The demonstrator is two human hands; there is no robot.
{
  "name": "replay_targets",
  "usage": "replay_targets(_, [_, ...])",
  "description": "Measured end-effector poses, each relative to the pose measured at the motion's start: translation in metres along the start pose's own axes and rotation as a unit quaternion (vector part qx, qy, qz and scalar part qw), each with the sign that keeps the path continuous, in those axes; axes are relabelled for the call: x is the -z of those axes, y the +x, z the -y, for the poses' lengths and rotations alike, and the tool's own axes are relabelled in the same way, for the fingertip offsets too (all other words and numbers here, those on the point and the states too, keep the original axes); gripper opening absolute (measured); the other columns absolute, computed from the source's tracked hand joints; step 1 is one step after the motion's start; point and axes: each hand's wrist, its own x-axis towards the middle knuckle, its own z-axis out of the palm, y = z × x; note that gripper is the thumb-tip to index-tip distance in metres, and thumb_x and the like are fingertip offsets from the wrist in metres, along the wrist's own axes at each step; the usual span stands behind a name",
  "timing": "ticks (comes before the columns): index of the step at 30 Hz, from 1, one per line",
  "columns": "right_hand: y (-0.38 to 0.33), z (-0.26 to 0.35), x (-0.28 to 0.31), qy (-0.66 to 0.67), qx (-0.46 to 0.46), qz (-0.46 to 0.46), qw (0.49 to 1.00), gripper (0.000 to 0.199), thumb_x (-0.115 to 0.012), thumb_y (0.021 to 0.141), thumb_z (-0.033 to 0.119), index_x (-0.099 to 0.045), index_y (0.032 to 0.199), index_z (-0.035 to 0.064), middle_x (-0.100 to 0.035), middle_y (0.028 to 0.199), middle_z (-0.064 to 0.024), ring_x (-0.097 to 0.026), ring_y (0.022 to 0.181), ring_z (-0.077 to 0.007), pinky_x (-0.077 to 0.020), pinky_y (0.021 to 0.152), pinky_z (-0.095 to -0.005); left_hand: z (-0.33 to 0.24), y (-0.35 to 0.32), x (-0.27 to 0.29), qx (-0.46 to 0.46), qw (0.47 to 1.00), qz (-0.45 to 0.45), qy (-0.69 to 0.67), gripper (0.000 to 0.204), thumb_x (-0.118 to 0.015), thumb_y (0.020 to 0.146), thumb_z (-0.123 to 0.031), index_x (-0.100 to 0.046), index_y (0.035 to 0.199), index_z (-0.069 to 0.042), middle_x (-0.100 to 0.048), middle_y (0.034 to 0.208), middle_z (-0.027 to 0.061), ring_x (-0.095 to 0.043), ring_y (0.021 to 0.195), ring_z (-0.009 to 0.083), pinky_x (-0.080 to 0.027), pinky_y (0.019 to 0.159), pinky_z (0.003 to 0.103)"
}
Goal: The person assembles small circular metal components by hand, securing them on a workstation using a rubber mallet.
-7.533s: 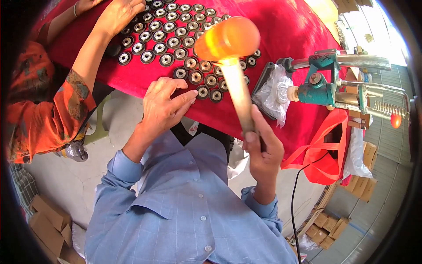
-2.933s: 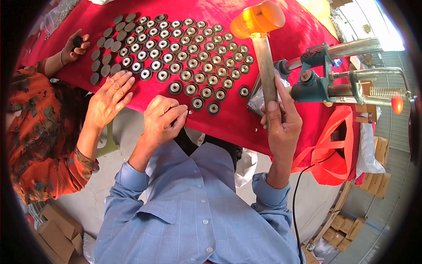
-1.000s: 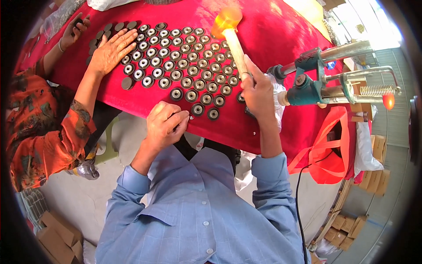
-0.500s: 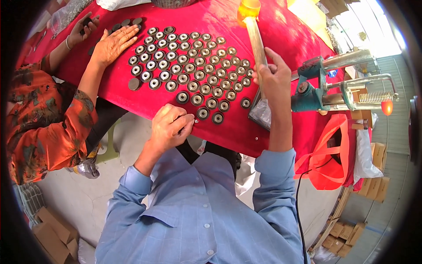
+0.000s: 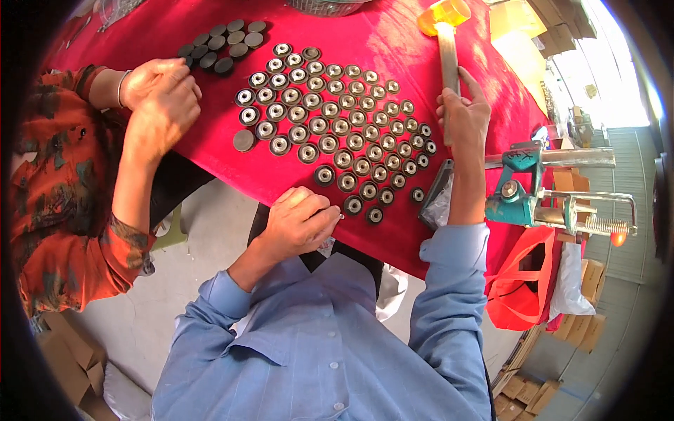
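My right hand (image 5: pixel 465 116) is closed around the wooden handle of a mallet (image 5: pixel 448 59). The mallet's amber head (image 5: pixel 449 12) points away from me over the red cloth. At the near table edge my left hand (image 5: pixel 300 221) is curled closed, with a tiny shiny piece (image 5: pixel 342 217) at its fingertips, too small to name. Beyond it, loose rows of round black-rimmed metal pieces (image 5: pixel 340 127) lie on the cloth, each with a ringed centre. One plain dark disc (image 5: pixel 243 140) lies at their left edge.
At left, another person's hands (image 5: pixel 163 98) meet near a group of dark discs (image 5: pixel 223 43). A green hand press (image 5: pixel 516 189) stands to the right, beside a dark tray with clear plastic (image 5: pixel 439 200). A red bag (image 5: pixel 523 284) hangs below it.
The view has shifted, so the table things sit further right and lower. The other person's hands have come together, uncovering the dark discs. My hands keep their grips.
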Motion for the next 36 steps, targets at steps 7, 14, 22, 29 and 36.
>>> replay_targets(7, [0.082,-0.056,0.001,-0.382,0.049,-0.170,0.907,0.053,-0.071,0.091,0.018,-0.065,0.143,0.0095,-0.076,0.108,-0.0247,-0.071,0.103,-0.0460,-0.0532,0.100,-0.0540,0.003,-0.001,0.001,-0.002,1.000,-0.002,-0.007,0.022,-0.086,0.075,-0.010,-0.075,0.094,-0.009,-0.064,0.089,0.0014,-0.060,0.074,0.0196,-0.049,0.064,0.034])
replay_targets(14, [0.101,-0.031,-0.058,-0.233,0.283,0.026,0.930,0.038,-0.068,0.094,0.015,-0.073,0.132,0.0087,-0.078,0.110,-0.0216,-0.076,0.101,-0.0363,-0.0581,0.094,-0.0457,0.002,0.002,0.003,-0.002,1.000,0.011,-0.005,0.021,-0.085,0.077,-0.011,-0.075,0.096,-0.008,-0.065,0.089,0.0016,-0.061,0.076,0.0191,-0.049,0.065,0.034])
replay_targets(22, [0.058,-0.001,-0.186,-0.286,0.345,0.226,0.865,0.037,-0.077,0.095,0.026,-0.075,0.129,0.0131,-0.075,0.111,-0.0200,-0.071,0.112,-0.0375,-0.0557,0.102,-0.0466,0.000,0.002,0.003,-0.011,1.000,0.002,0.002,0.022,-0.086,0.078,-0.010,-0.076,0.097,-0.008,-0.067,0.091,0.0016,-0.062,0.074,0.0183,-0.049,0.064,0.032])
replay_targets(29, [0.053,0.002,-0.194,-0.264,0.294,0.232,0.889,0.026,-0.082,0.088,0.012,-0.073,0.110,0.0030,-0.076,0.097,-0.0177,-0.075,0.099,-0.0360,-0.0591,0.089,-0.0466,-0.002,0.005,0.007,0.012,0.999,0.032,-0.016,0.022,-0.086,0.078,-0.010,-0.077,0.097,-0.008,-0.067,0.091,0.0026,-0.062,0.076,0.0194,-0.050,0.065,0.033])
replay_targets(36, [0.090,0.021,-0.174,-0.133,0.179,0.355,0.908,0.033,-0.080,0.090,0.016,-0.074,0.121,0.0080,-0.081,0.102,-0.0132,-0.079,0.098,-0.0279,-0.0615,0.091,-0.0371,-0.002,0.067,0.044,0.076,0.985,0.026,-0.154,0.016,-0.085,0.082,-0.007,-0.078,0.096,-0.008,-0.070,0.092,0.0056,-0.068,0.081,0.0258,-0.056,0.071,0.037])
